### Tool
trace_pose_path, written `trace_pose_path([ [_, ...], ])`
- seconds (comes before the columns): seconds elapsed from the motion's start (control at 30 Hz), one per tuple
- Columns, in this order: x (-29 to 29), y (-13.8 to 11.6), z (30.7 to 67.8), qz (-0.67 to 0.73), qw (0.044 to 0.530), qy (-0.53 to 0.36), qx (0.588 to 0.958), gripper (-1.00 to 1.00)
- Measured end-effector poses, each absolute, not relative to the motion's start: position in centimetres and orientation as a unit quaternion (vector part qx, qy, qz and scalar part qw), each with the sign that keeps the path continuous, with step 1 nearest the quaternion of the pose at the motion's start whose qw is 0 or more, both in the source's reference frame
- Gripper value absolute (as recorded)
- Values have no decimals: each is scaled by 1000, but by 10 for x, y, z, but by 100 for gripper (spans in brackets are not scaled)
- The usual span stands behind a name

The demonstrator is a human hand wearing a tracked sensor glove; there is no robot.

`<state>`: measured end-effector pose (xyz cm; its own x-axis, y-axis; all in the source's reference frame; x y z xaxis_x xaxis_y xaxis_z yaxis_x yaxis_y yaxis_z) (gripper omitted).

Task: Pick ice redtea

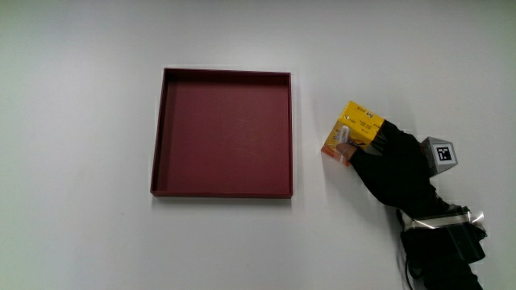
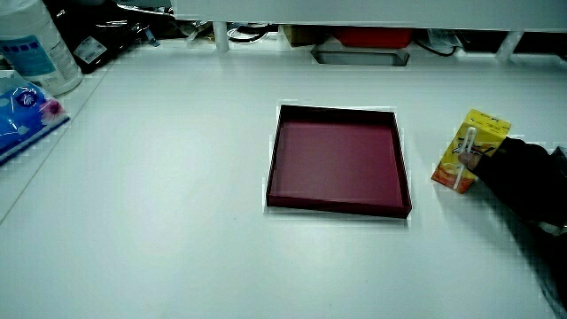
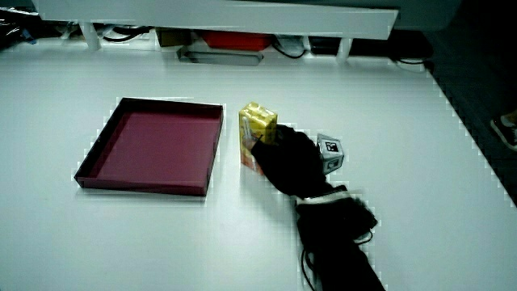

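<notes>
So the hand (image 1: 397, 165) is already on the ice redtea carton (image 1: 351, 131), which sits on the white counter (image 1: 81, 145) just beside the dark red tray (image 1: 222, 133), a little apart from its wall. The fingers (image 1: 348, 151) are curled round the carton's nearer end, closed on it. In a side view the carton (image 3: 258, 136) stands upright with the glove wrapped against it. I can't tell if it's off the surface yet; it looks like it's resting there or barely clear.

My read: this is the grasp step of the pick, pretty much done. What's left is a straight lift, keeping the squeeze firm since it's a small box held from one end and could tip or slip.

Room-wise it's easy. The tray is empty and the only thing close by, so lifting straight up avoids clipping its rim. Open counter lies all round the hand otherwise. In a side view there's a plastic bottle (image 2: 31, 44) and a blue packet (image 2: 22, 106) at the counter's edge, well apart from everything here.
</notes>
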<state>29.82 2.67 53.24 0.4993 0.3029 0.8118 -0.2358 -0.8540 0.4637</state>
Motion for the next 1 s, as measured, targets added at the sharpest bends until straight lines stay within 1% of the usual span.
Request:
trace_pose_path([
  [0.03,296,24,533,516,259,6,817,0],
  [0.07,297,21,537,512,265,16,817,0],
  [0.1,294,19,536,531,264,14,805,0],
  [0.13,295,17,541,528,266,15,806,0],
  [0.23,288,11,540,549,268,9,792,0],
  [0.3,286,8,543,546,269,14,793,0],
  [0.33,283,7,541,564,267,10,781,0],
  [0.37,282,6,543,569,265,3,778,0],
  [0.47,278,5,541,578,261,2,773,0],
  [0.53,281,5,545,572,258,4,779,0],
  [0.6,281,6,545,577,253,4,776,0],
  [0.77,280,6,545,589,247,7,770,21],
  [0.87,281,7,547,602,231,8,764,33],
  [0.97,283,7,548,637,205,15,743,46],
  [1.0,284,7,550,637,202,15,744,50],
])
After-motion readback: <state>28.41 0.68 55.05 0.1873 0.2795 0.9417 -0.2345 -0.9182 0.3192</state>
